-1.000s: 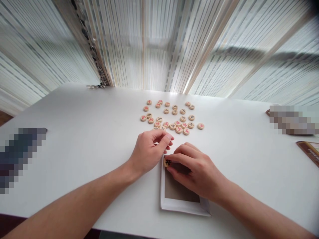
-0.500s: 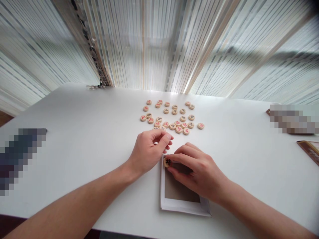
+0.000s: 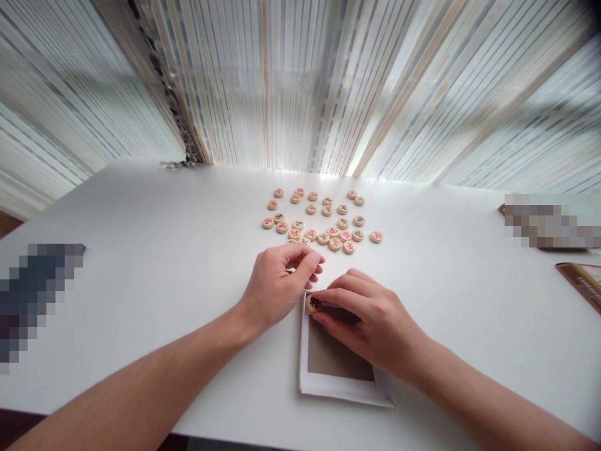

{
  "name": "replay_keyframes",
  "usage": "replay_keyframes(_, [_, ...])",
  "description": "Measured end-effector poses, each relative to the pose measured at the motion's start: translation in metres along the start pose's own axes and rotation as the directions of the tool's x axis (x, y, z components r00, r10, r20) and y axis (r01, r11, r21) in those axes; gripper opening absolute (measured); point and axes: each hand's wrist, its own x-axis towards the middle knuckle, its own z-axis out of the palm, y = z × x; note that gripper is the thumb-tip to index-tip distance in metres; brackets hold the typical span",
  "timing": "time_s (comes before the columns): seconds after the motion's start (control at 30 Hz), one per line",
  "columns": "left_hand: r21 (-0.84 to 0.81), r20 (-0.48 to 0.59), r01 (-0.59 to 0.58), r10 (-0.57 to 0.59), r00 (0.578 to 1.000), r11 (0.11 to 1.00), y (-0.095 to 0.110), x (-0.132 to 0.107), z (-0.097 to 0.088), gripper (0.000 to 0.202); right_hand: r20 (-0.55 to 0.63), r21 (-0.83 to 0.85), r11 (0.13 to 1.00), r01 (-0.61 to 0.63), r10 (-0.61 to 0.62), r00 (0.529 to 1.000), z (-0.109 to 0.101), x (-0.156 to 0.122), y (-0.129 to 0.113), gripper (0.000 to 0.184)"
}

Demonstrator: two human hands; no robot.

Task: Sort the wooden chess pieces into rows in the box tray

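Note:
My right hand (image 3: 364, 316) pinches a round wooden Chinese chess piece (image 3: 312, 304) with a black character between thumb and fingers. The piece is at the far left corner of a shallow white box (image 3: 345, 391) with a grey-brown bottom, and my right hand covers part of that box. Just left of the box's far corner, my left hand (image 3: 284, 275) is closed, fingers curled and thumb bent in, with nothing showing in it. Beyond both hands lie several loose Chinese chess pieces (image 3: 334, 244), marked in red or black; my left hand partly hides the nearest ones.
The white table (image 3: 188, 250) reaches back to a striped string curtain (image 3: 291, 81). A blurred dark object (image 3: 37, 294) lies at the left. At the right are a blurred brown item (image 3: 549, 219) and a brown-edged flat item (image 3: 582, 285).
The chess piece has turned a little in my right fingers, so its character now looks rotated. The whole view has shifted slightly; my left hand keeps its pose.

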Motion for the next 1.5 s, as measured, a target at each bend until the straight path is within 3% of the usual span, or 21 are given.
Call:
replay_keyframes(0.7, [0.004,-0.008,-0.001,0.001,1.000,1.000,-0.0025,0.0019,0.0009,0.026,0.005,-0.154,0.981,0.120,-0.121,0.993,-0.0003,0.0015,-0.0020,0.013])
replay_keyframes(1.5, [0.003,-0.010,0.000,0.000,1.000,1.000,-0.0022,0.0013,0.0017,0.026,-0.023,-0.195,0.970,0.147,-0.154,0.988,0.0042,-0.0010,-0.0035,0.013])
